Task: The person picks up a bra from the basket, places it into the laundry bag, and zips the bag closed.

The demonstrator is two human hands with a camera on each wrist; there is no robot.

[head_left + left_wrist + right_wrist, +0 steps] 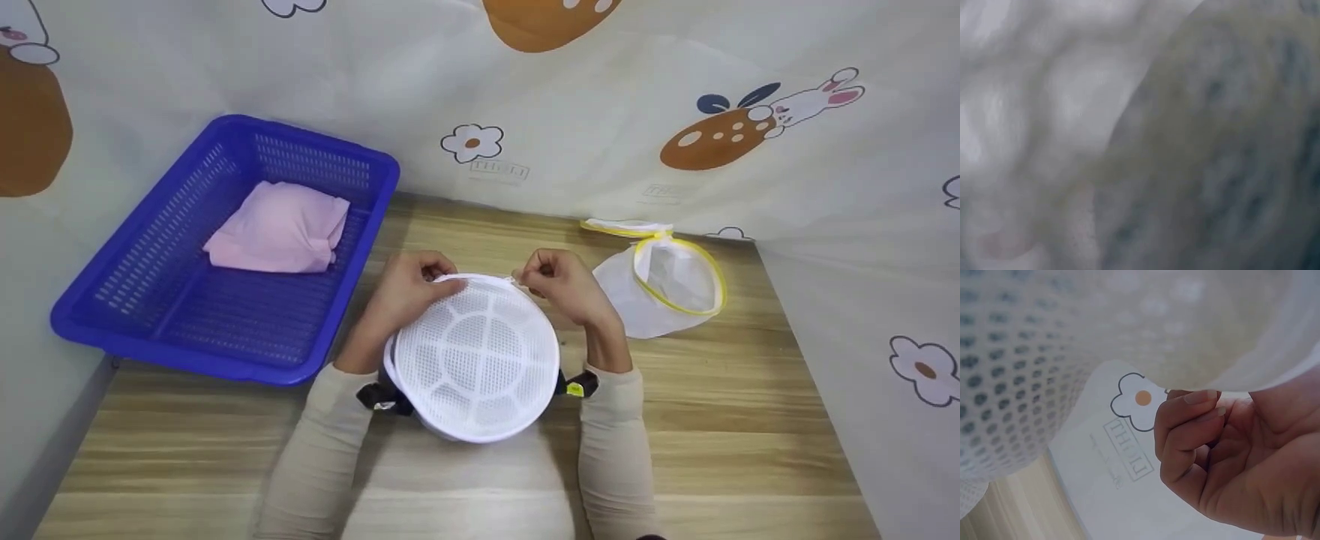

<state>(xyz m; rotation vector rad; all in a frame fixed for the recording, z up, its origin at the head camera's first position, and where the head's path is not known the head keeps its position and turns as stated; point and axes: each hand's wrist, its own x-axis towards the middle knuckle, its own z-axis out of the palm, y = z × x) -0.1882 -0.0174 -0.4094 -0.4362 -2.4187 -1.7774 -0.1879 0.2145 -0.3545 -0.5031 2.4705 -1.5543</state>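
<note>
A round white mesh laundry bag (480, 367) with a white zipper edge is held up over the near middle of the table in the head view. My left hand (405, 292) pinches its upper left rim, thumb on the mesh face. At the upper right of the rim, my right hand (564, 285) pinches the edge by what looks like the zipper pull. In the right wrist view the right hand (1230, 461) has curled fingers below the bag's white edge; its fingertips' hold is partly hidden. Blurred mesh (1196, 146) fills the left wrist view.
A blue plastic basket (349, 300) stands at the left, with a folded pink cloth (277, 229) inside. Back right on the wooden table (720, 420) lies another white mesh bag (630, 300) with a yellow zipper edge. A patterned sheet (390, 82) hangs behind.
</note>
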